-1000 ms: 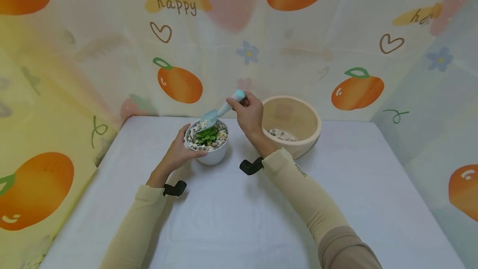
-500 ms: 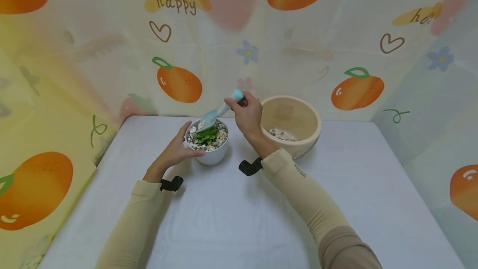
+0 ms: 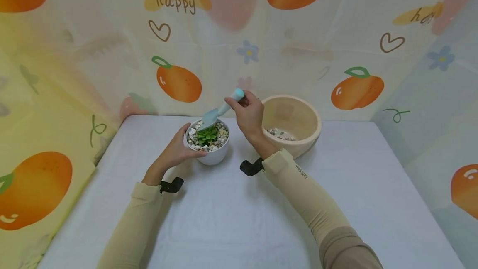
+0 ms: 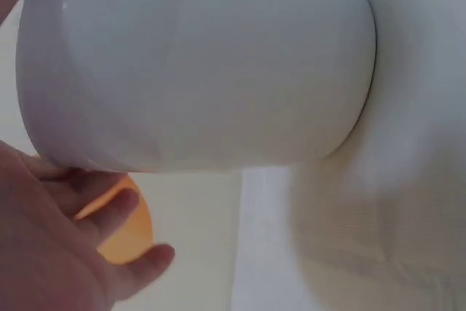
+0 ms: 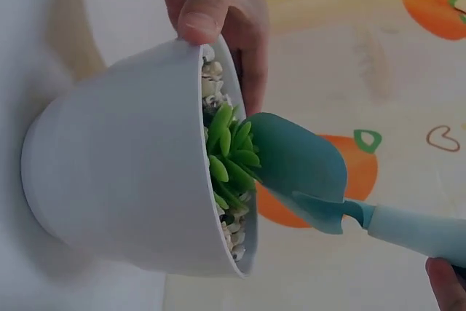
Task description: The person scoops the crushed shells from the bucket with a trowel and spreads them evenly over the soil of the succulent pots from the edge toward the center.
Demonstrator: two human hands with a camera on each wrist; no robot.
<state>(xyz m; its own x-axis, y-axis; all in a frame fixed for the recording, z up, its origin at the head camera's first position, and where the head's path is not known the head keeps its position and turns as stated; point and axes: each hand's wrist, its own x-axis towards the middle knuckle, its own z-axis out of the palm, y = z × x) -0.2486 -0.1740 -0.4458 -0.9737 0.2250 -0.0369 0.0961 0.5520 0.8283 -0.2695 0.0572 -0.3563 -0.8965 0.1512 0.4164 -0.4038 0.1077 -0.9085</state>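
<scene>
A white plant pot (image 3: 213,158) stands on the table, filled with pale pebbles (image 3: 223,134) around a green succulent (image 3: 207,135). My left hand (image 3: 173,149) grips its rim from the left, thumb at the front and fingers around the far side. In the right wrist view the left thumb presses the rim. My right hand (image 3: 250,115) pinches the handle of a light blue hand trowel (image 3: 210,118). The trowel slants down to the left, its blade over the pebbles and right at the succulent's leaves (image 5: 234,152). In the left wrist view the white pot wall fills the upper part.
Just right of my right hand sits a large beige tub (image 3: 298,147) with a layer of pebbles (image 3: 281,134) on its floor. A white cloth (image 3: 224,219) covers the table. Behind it hangs a printed backdrop (image 3: 276,65) with oranges and hearts.
The trowel blade shifts and tilts slightly over the pot; the pebbles seen on it a second ago no longer show there. Both hands keep their hold, the left wrist moving slightly left.
</scene>
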